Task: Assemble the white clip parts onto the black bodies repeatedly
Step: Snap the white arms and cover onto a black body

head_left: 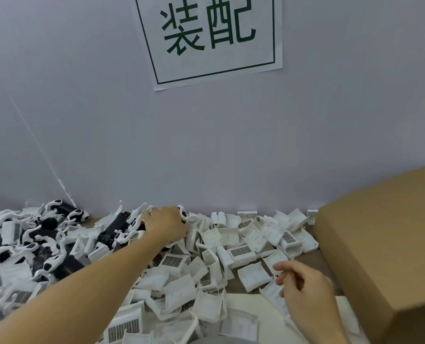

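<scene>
White clip parts (201,276) cover the near and middle table in a loose heap, many showing a gridded face, and more lie along the far wall to the right. Above the near right of that heap hovers the right hand (303,286), fingers loosely curled and apart; it seems to hold nothing, though motion blur leaves that uncertain. Stretched across from the near left, the left hand (165,223) rests knuckles-up at the far edge of the pile, right beside 1 of the black bodies (117,227). Its fingertips are hidden under the palm, so whether it grips a part or merely touches the heap cannot be told.

At the left side lies a second heap (28,244) where black bodies mix with curved white pieces; several seem already joined, which suggests finished units are gathered there, though the frame is too coarse to confirm each 1. A cardboard box (385,256) stands at the right, touching the wall (231,145), where a paper sign (209,38) hangs.

Judged from the piles, the work is partly done: some assemblies appear complete, while a large stock of loose white parts remains. Neither hand presently shows a pairing under way; the reach looks like a pick for the next cycle.
</scene>
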